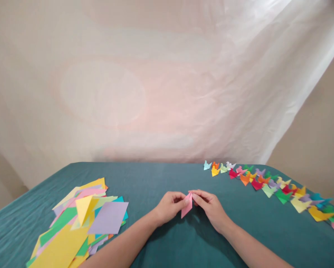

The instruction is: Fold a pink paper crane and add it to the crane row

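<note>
Your left hand [169, 207] and right hand [212, 210] both pinch the pink paper [186, 210], so uneven pulling could tear it.

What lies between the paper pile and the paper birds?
Head view: the left hand, the right hand and the pink paper they hold, over green cloth.

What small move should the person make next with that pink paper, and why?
Probably shape the top tip with the right hand while the left hand steadies the pink paper. Both hands hold it near that tip, and it is folded narrow but not yet shaped like the paper birds on the right.
</note>
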Motion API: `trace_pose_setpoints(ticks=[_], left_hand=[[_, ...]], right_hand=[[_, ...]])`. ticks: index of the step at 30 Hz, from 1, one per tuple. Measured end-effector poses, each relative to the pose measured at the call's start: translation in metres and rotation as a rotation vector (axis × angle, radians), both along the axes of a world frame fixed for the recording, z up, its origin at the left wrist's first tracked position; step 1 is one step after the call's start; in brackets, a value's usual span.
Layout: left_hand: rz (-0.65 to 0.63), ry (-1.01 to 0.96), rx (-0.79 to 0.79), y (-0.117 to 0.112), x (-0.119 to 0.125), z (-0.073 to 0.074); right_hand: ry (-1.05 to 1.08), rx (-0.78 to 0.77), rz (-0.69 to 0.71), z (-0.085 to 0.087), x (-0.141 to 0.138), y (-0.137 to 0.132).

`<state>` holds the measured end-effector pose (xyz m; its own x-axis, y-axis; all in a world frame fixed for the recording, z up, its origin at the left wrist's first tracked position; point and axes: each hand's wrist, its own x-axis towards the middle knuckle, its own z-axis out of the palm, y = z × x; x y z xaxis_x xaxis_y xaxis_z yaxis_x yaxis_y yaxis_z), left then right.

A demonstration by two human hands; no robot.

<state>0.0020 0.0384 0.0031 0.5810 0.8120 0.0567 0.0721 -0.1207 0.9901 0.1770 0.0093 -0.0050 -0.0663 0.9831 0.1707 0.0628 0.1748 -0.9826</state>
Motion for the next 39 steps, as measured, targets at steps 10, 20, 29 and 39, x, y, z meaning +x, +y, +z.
trace_pose_setpoints(ticks=[10, 20, 29, 39], left_hand=[[-0.020, 0.036, 0.027, 0.000, 0.002, -0.004], [-0.017, 0.038, 0.057, 0.001, 0.003, -0.008], [0.004, 0.067, 0.145, 0.000, 0.002, -0.007], [0.067, 0.118, 0.234, -0.001, 0.003, -0.008]], right_hand=[[-0.160, 0.212, -0.043, -0.006, 0.002, 0.001], [-0.330, 0.434, -0.111, -0.002, 0.000, -0.002], [-0.370, 0.499, -0.121, 0.002, -0.001, -0.004], [-0.387, 0.454, -0.107, 0.007, -0.004, -0.007]])
